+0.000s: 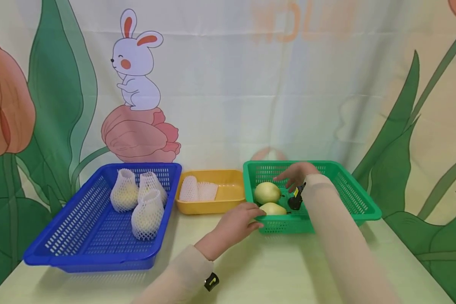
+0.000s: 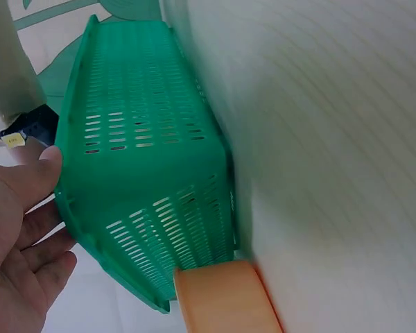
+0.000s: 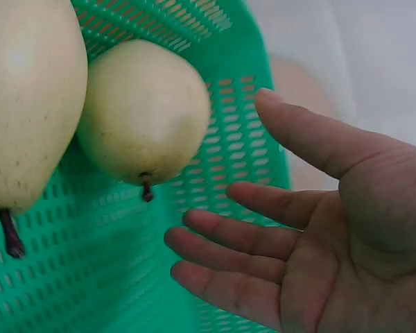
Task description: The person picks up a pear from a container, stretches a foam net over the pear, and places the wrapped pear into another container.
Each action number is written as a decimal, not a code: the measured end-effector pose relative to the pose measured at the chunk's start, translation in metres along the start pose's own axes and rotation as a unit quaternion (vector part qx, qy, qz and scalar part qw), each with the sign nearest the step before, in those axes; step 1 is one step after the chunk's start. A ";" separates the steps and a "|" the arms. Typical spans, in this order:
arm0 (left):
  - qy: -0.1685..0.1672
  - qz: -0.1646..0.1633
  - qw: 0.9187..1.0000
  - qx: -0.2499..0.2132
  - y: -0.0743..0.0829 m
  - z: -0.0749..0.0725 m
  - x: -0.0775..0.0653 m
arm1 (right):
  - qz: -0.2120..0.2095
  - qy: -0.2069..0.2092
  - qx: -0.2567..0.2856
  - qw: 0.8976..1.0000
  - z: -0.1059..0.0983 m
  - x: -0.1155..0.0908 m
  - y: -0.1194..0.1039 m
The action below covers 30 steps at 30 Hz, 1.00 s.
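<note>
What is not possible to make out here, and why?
Head view: lower part of the front pear, hidden by the green basket.
Head view: most skin of the fruits in the blue basket, under foam nets.
Head view: the orange lettering, too blurred.
Left wrist view: the green basket's contents, behind its walls.
Right wrist view: the left pear, partly beyond the edge.

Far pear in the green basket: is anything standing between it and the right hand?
Nothing visible does. In the right wrist view, only a gap lies between the right hand and the far pear, with bare green basket behind. The near pear sits on the far pear's other side.
</note>
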<state>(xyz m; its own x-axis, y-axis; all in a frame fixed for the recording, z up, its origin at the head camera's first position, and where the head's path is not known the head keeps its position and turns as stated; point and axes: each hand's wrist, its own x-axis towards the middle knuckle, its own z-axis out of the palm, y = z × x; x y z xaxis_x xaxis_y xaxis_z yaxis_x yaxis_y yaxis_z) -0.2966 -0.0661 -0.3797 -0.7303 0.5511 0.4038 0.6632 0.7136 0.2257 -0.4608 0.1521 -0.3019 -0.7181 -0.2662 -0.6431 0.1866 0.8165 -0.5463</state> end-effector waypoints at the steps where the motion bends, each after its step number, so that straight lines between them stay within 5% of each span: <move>1: 0.005 0.002 1.000 0.009 0.000 0.002 0.000 | 0.010 -0.004 -0.003 1.000 0.000 0.003 0.003; 5: 0.023 0.011 0.999 0.040 0.000 0.007 0.001 | 0.029 -0.008 -0.037 0.999 0.003 0.013 0.015; 12: 0.035 0.009 0.998 0.060 0.001 0.010 0.000 | 0.019 -0.032 -0.008 0.999 0.010 0.032 0.021; 21: 0.032 0.002 0.996 0.077 0.004 0.008 0.003 | 0.001 -0.025 -0.075 0.997 0.016 0.045 0.013; 30: 0.040 -0.001 0.996 0.085 0.005 0.012 0.002 | -0.015 -0.003 0.053 0.998 0.019 0.069 0.019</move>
<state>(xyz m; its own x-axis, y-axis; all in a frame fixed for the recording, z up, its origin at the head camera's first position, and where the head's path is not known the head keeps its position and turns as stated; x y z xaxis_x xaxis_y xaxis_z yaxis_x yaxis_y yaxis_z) -0.2964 -0.0565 -0.3881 -0.7113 0.5185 0.4746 0.6199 0.7810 0.0758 -0.4936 0.1391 -0.3667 -0.7209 -0.2923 -0.6284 0.2352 0.7498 -0.6185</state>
